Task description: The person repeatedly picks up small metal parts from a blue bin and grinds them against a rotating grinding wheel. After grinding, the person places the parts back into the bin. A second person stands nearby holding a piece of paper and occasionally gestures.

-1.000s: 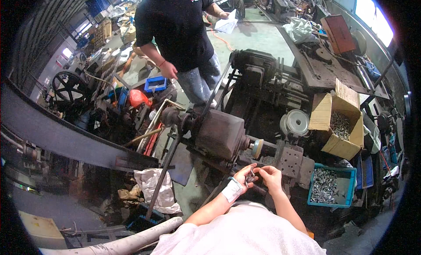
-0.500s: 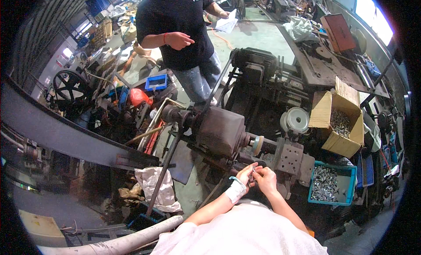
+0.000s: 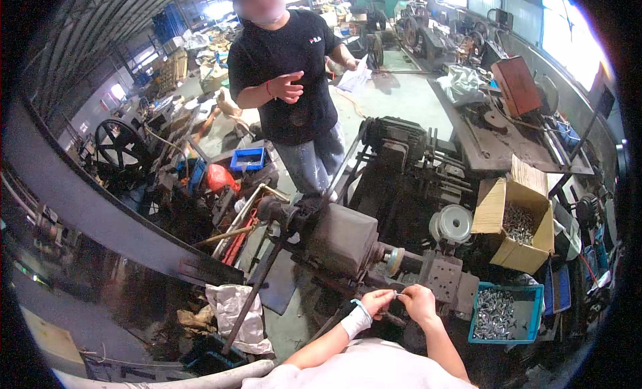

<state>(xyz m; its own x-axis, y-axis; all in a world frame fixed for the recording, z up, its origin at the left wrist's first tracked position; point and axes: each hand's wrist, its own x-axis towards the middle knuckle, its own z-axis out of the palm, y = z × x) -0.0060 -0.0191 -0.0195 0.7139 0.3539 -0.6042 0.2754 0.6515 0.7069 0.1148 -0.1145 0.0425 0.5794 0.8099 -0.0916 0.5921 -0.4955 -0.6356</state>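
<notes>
The left hand point(image 3: 378, 303), its fingers curled nearly closed, and the right hand point(image 3: 419, 303), thumb and fingers pinched together, meet on a small metal piece point(image 3: 399, 295) held between their fingertips, though whether the left palm hides more I cannot tell. Just beyond them, the dark machine point(image 3: 344, 235) and its hole-studded block point(image 3: 445, 275) stand between the person and a co-worker point(image 3: 294, 88) holding white paper point(image 3: 356, 78). To the right, a teal bin point(image 3: 539, 315) and an open cardboard box point(image 3: 491, 208) hold small metal parts point(image 3: 493, 312).
</notes>
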